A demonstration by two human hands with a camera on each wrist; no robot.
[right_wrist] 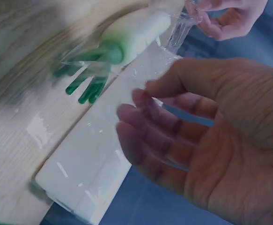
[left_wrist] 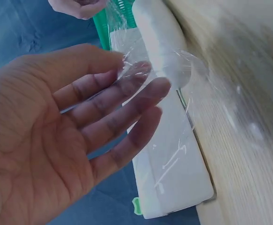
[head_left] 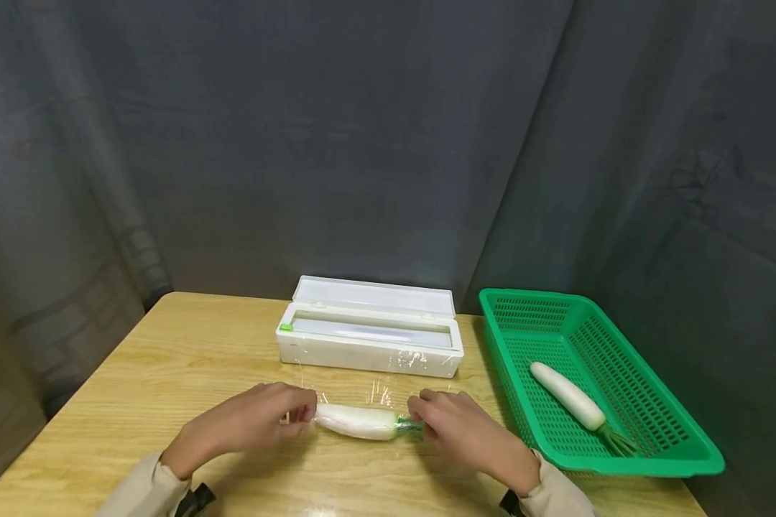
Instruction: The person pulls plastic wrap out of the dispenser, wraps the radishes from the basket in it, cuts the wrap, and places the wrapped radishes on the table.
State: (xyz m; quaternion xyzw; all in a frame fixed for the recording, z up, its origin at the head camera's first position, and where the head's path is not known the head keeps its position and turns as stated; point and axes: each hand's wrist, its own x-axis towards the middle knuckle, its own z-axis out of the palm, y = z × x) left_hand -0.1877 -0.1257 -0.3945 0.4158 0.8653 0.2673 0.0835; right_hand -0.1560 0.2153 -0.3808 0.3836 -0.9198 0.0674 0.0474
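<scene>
A white radish [head_left: 356, 421] with green stalks lies crosswise near the table's front, with clear cling film [head_left: 379, 393] around it. At its pale tip, my left hand [head_left: 255, 422] pinches the film between thumb and forefinger; the other fingers are loosely bent in the left wrist view. By the green stalks [right_wrist: 92, 77], my right hand [head_left: 465, 434] pinches the film on that side with thumb and fingertips. The film stretches from both hands and shines over the white dispenser box [head_left: 370, 357] behind. How far it goes under the radish is hidden.
The dispenser's lid [head_left: 375, 296] stands raised at the back, and a green slider [head_left: 286, 327] sits at its left end. To the right, a green basket [head_left: 647, 467] holds another white radish [head_left: 565, 393]. Dark curtains [head_left: 336, 143] hang behind the wooden table [head_left: 187, 345].
</scene>
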